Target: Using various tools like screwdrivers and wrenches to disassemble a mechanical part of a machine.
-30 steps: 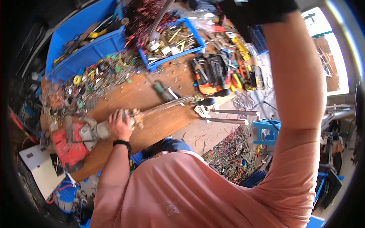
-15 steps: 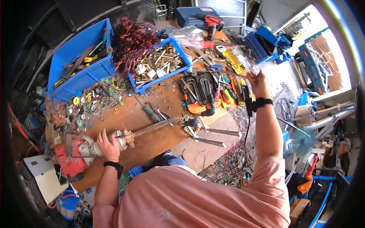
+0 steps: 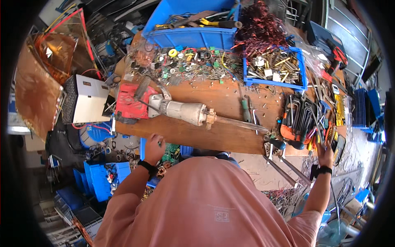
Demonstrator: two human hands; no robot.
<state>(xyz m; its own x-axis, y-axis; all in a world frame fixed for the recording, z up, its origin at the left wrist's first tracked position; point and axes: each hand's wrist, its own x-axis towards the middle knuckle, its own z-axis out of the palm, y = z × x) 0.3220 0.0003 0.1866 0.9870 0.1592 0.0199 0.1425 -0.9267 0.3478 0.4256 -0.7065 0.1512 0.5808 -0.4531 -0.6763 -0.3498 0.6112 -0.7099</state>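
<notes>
A red-and-grey demolition hammer (image 3: 181, 112) lies across the wooden table (image 3: 173, 138), its long pointed chisel (image 3: 240, 124) aimed right. My left hand (image 3: 154, 149) is off the hammer, over the table's front edge. Its fingers are curled; what they hold, if anything, is too small to name. At the right end of the table my right hand (image 3: 325, 154) is among hand tools, close to an orange-handled tool (image 3: 330, 132). Its fingers look closed, but their grip is hidden. A hex key set (image 3: 297, 119) in an orange-and-black holder lies left of it.
Along the back stand a blue bin (image 3: 189, 38) of tools and a blue tray (image 3: 275, 85) of metal parts. Small scraps (image 3: 193, 64) lie in front of the bin. A green-handled screwdriver (image 3: 246, 109) lies near the chisel. Metal legs (image 3: 282, 172) jut past the front edge.
The view has swung left. My left hand has come off the hammer and drawn back to the table edge. My right hand has lowered from the air to the tools at the right.
</notes>
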